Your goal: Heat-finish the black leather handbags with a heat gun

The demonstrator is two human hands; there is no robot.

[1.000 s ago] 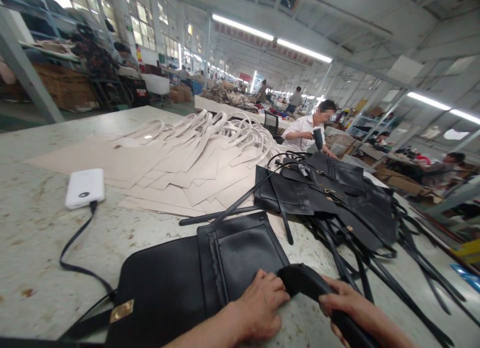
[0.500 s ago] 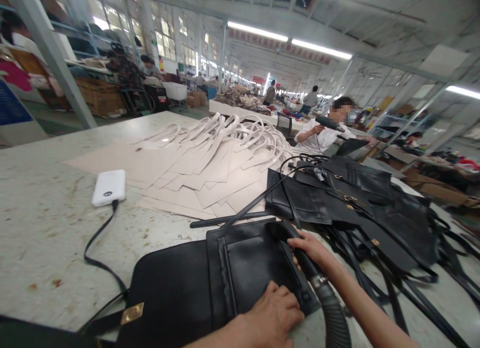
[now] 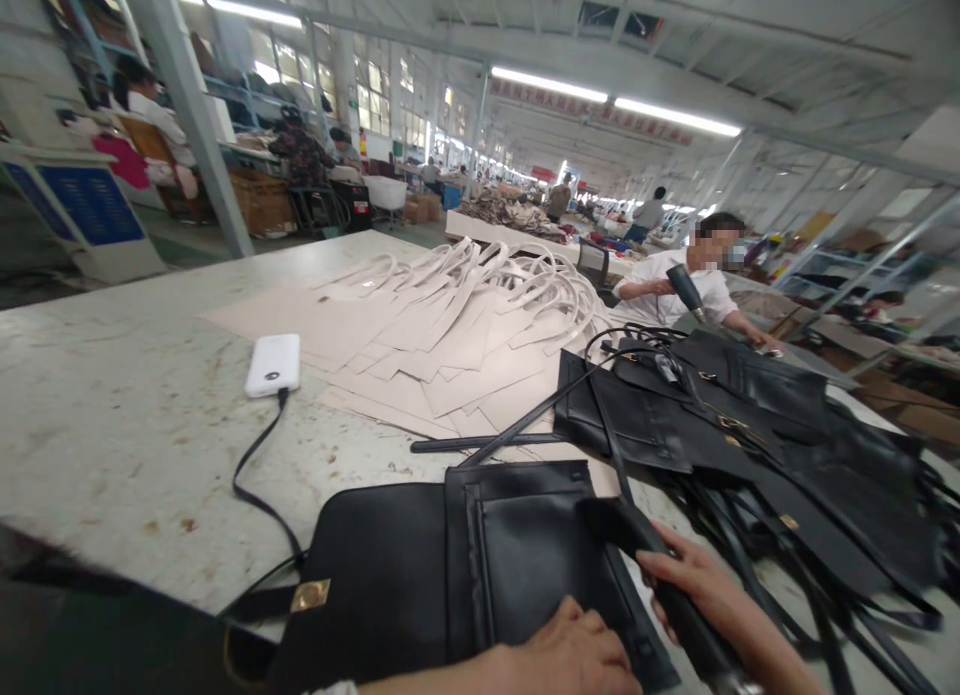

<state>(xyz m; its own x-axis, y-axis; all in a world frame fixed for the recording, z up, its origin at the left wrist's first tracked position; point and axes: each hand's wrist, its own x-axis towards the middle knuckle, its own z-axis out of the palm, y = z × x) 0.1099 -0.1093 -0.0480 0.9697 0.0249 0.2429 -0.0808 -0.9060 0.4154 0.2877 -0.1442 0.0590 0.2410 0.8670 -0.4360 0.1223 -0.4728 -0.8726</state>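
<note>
A black leather bag lies spread on the table before me, its flap to the left with a gold clasp. My left hand rests on the bag's lower part, palm down, fingers laid on the leather and holding nothing. Wrapped around a black vacuum hose nozzle is my right hand. The nozzle's wide end touches or hovers just over the bag's right edge; I cannot tell which. The lower part of the hose is out of frame.
Pale beige bag panels with straps are heaped behind the bag. More black bags pile up to the right, straps trailing. A white power bank with a cable sits left. Across the table a co-worker holds a dryer-like tool.
My view has turned slightly left, so everything sits farther right. The nozzle in my right hand has moved a little toward me along the bag's right edge. My left hand stays on the bag.
</note>
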